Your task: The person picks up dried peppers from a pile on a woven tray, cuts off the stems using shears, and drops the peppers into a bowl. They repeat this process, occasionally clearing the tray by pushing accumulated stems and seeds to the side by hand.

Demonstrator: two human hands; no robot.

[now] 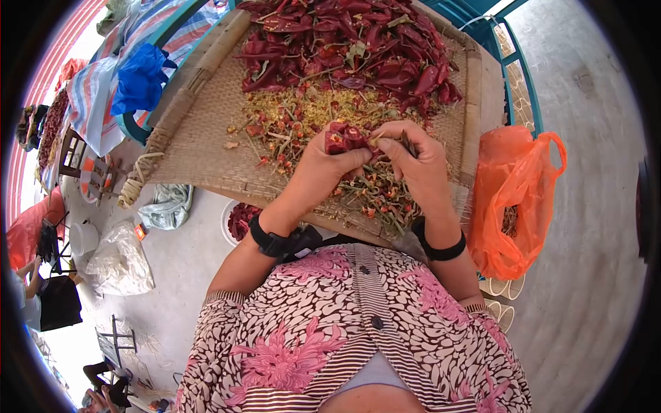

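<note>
Both hands meet above the near part of a woven tray (206,117). My left hand (323,162) is closed around several dried red chilies (342,139). Its fingers wrap them from the left. My right hand (416,162) pinches at the stem end of a chili beside them, thumb and forefinger together, with thin stems showing between its fingers. Beyond the hands lies a large heap of red chilies (358,41). Yellow seeds (310,103) spread in front of that heap. Stems and broken bits (379,199) lie beneath and around my hands.
An orange plastic bag (509,206) hangs at the tray's right. A blue bag (141,79) is at the upper left. Below the tray's near edge, a round container (229,221) holds red chilies. Clear plastic (124,261) lies on the floor. People sit at the far left.
</note>
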